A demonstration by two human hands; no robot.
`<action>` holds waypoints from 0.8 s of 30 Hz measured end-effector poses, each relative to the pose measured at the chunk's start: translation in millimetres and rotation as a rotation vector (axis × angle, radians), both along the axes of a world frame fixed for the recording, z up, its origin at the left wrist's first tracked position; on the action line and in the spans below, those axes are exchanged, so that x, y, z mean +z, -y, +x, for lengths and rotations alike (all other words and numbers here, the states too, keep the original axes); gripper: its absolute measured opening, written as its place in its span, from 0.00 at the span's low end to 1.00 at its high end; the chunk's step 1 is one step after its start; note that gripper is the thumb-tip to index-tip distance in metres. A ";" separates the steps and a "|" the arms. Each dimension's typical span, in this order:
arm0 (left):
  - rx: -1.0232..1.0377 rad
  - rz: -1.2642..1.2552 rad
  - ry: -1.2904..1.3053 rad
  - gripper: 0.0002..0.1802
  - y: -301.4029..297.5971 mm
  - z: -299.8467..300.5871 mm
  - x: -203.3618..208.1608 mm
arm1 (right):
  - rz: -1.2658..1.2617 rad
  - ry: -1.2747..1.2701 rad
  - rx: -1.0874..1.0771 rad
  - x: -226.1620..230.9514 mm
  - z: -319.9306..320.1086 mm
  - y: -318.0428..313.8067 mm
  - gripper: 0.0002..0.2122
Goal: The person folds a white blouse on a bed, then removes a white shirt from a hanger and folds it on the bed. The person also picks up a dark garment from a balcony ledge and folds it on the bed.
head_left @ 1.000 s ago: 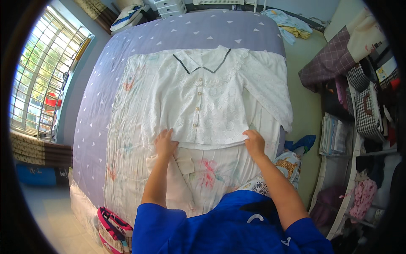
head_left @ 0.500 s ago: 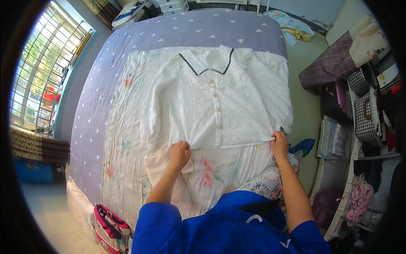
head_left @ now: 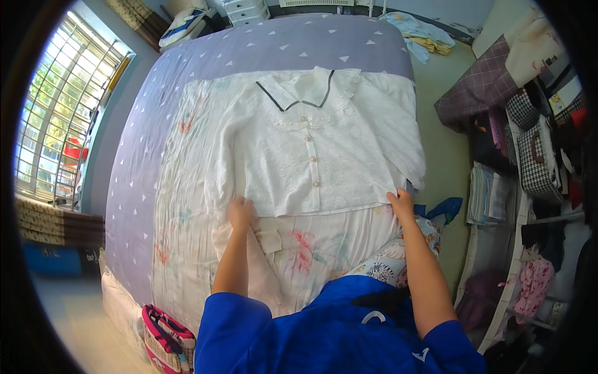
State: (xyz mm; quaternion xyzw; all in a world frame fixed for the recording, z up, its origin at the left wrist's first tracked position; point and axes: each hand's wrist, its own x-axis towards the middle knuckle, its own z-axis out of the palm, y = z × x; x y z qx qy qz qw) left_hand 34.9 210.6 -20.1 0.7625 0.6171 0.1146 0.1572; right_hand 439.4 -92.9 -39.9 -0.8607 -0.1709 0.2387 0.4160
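The purple bed [head_left: 134, 187], patterned with small white triangles, is overlaid by a pale floral sheet [head_left: 187, 163] that is stretched toward the bed's right edge. On this sheet, nearer the bed's right edge than its left, a white lace blouse [head_left: 283, 156] is spread front up, its hem [head_left: 346, 209] turned to the near edge and its dark-trimmed collar [head_left: 314, 90] to the far edge. Over the last second the blouse's front has been carried toward the right edge, and the strip of sheet shown earlier between its body and the right-hand sleeve [head_left: 398, 134] is now mostly covered; the front is judged to be drawn wider and flatter by this. Closer to the near edge, a beige cloth [head_left: 260, 271] is left lying crumpled. The hem's right corner is pinched in the fingertips of the right hand [head_left: 400, 202]. The left hand [head_left: 240, 212], shifted leftward within the last half second, is placed at the hem's left end, but is blurred; whether fabric is gripped cannot be told. The buttons [head_left: 313, 159] have been brought rightward too.
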 end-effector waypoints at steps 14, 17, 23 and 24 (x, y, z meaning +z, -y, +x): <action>0.172 -0.447 0.912 0.08 138.3 -45.8 89.2 | 0.384 -0.239 -0.153 113.0 17.3 70.3 0.08; -0.039 -0.743 0.733 0.14 168.3 -73.2 72.4 | 0.152 -0.097 -0.050 72.1 23.3 120.3 0.09; 0.426 -0.199 0.831 0.15 20.7 -129.8 31.4 | 0.069 0.282 0.112 69.9 -30.4 97.8 0.13; 0.565 -0.194 0.834 0.15 -0.1 -139.7 19.0 | 0.057 0.267 0.170 75.6 -45.8 89.1 0.13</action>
